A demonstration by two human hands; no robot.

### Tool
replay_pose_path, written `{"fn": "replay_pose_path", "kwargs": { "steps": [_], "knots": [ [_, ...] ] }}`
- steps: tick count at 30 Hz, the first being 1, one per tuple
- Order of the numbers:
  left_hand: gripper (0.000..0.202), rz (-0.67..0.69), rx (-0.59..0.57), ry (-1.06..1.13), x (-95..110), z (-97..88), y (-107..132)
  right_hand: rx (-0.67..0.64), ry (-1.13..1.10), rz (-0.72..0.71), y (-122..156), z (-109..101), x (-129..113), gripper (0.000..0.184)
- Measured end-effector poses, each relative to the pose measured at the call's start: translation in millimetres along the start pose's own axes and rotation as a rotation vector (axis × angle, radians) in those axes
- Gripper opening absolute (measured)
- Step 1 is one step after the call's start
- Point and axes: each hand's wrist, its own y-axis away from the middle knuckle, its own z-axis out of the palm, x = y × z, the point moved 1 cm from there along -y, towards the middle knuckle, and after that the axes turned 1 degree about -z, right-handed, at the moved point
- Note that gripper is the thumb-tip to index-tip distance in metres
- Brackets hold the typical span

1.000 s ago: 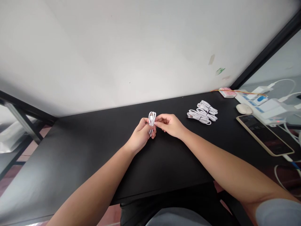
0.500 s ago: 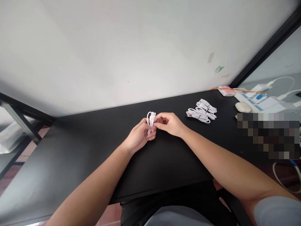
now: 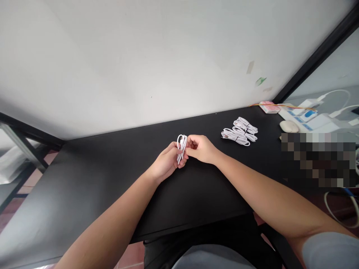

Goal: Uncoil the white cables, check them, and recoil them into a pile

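A coiled white cable [image 3: 182,144] is held upright over the middle of the black desk. My left hand [image 3: 167,160] wraps round its lower part, thumb across the front and fingers behind. At the coil's right side my right hand [image 3: 204,148] has thumb and fingertips pinched together, right against the loops. Whatever lies in that pinch is hidden. To the right, several white cable bundles [image 3: 240,131] lie together on the desk, with dark ties round their middles.
A white power strip [image 3: 297,117] with plugged-in chargers runs along the right end of the desk [image 3: 112,179]. Beside it are a pink-and-white box [image 3: 269,107] and a white mouse [image 3: 289,126]. A pale wall [image 3: 134,67] rises behind the desk.
Both hands and the coil have shifted very slightly right and down. My right fingers are more closed against the coil's side. The bundles on the desk stay put.
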Motion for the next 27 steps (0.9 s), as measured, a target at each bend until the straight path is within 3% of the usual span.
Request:
{"fn": "replay_pose_path", "kwargs": {
  "steps": [6, 14, 27],
  "knots": [
    [0.018, 0.027, -0.015, -0.208, -1.2, 0.2, 0.8, 0.019, 0.023, 0.035, -0.5, -3.2, 4.5, 0.012],
    [0.032, 0.135, -0.034, -0.427, 4.8, -14.5, -2.2, 0.074, 0.044, 0.051, -4.9, -8.1, 13.1, 0.016],
    [0.028, 0.152, -0.087, -0.474, 5.9, -14.0, -2.3, 0.014, -0.026, 0.029, -2.2, -3.8, 14.4, 0.014]
  ]
}}
